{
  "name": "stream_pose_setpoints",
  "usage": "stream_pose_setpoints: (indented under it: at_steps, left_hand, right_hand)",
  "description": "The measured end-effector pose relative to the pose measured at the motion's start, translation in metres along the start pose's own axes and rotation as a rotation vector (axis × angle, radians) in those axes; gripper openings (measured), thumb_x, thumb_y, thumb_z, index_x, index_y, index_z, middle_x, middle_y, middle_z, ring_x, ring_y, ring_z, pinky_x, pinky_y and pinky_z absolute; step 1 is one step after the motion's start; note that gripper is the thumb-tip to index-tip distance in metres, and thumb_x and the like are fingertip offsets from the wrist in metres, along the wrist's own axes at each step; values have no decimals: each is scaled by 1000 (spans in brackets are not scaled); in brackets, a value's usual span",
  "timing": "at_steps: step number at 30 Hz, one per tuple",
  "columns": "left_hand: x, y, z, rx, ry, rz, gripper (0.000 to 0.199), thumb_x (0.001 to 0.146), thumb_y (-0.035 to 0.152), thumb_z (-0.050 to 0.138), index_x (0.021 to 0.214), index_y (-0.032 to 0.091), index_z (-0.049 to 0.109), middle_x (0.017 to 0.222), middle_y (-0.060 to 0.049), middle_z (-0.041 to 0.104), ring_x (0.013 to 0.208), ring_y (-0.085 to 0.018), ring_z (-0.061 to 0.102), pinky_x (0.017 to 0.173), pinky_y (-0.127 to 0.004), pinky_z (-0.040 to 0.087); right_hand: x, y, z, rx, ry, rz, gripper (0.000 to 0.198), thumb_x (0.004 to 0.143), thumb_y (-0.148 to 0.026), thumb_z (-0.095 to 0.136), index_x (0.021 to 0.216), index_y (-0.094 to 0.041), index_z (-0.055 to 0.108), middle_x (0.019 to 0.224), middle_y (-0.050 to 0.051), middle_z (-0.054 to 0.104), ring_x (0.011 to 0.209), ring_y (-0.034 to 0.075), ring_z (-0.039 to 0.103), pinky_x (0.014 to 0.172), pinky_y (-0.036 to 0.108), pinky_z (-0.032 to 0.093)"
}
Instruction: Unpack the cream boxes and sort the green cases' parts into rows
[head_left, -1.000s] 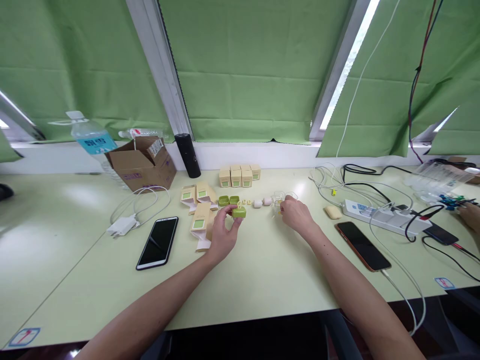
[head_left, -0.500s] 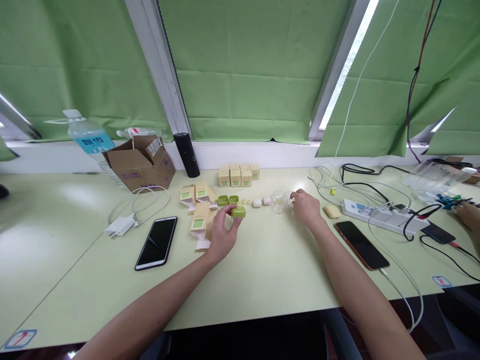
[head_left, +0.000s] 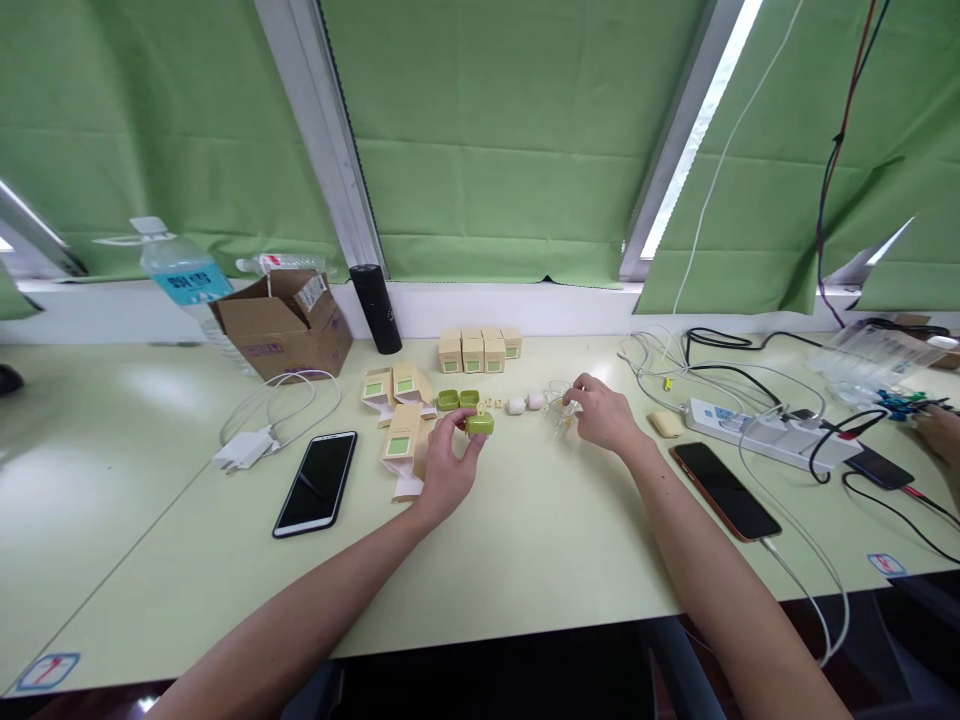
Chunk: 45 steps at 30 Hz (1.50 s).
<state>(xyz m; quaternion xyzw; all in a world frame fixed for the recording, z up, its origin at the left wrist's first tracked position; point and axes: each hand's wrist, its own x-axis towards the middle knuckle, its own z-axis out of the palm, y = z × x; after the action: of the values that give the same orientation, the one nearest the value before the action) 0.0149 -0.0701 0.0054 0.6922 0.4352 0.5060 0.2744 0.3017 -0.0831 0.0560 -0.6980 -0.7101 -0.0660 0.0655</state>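
Small green case (head_left: 479, 427): glossy, rounded, wider than tall, pale yellow loop at top. Roughly level, gripped between thumb and fingers of left hand (head_left: 448, 465); left end partly covered by fingers. Sits in front of two green cups (head_left: 458, 400); whether its underside touches the counter (head_left: 540, 540), can't tell. Clear plastic pieces (head_left: 556, 408): thin, see-through, loose tangled heap on counter, some yellowish bits in it, exact count unclear. Right edge at fingertips of right hand (head_left: 606, 416), left edge just beside pale cylinders (head_left: 525, 404). Heap well apart from case.
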Motion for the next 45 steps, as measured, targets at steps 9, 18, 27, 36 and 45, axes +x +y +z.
stream_pose_setpoints:
  at_steps: [9,18,27,36,45]
  left_hand:
    - [0,0,0,-10,-11,-12,30,92,40,61,118,25,60,112,-5,67,105,-23,60,101,-41,44]
    - [1,-1,1,-39,-22,-55,33,91,45,63,117,25,61,104,-4,67,96,-21,60,94,-37,44]
    - [1,-1,1,-86,-30,-71,37,90,50,64,116,23,61,100,-4,67,93,-20,59,91,-35,44]
    - [4,0,6,-331,-29,-164,57,82,67,69,111,20,58,94,-6,67,87,-18,61,80,-31,49]
    - [-6,10,4,-267,-201,-139,42,81,58,73,90,21,56,78,0,60,73,-15,55,66,-26,46]
  right_hand:
    - [-1,-6,-6,-85,-95,-26,17,85,-13,60,90,-23,74,101,8,70,97,23,64,66,30,39]
    - [-1,-5,-4,-111,-93,-32,15,87,-15,59,87,-21,73,98,8,72,94,23,64,69,31,37]
    - [-1,-2,-4,-89,-40,-43,12,86,-18,62,94,-22,70,96,6,73,93,23,65,71,32,38]
    - [-19,-60,1,140,729,-541,24,96,-32,60,114,-16,62,110,14,69,97,26,64,76,36,49]
    - [-34,-114,21,212,760,-626,25,101,-18,52,125,-17,57,105,12,69,88,20,66,68,32,51]
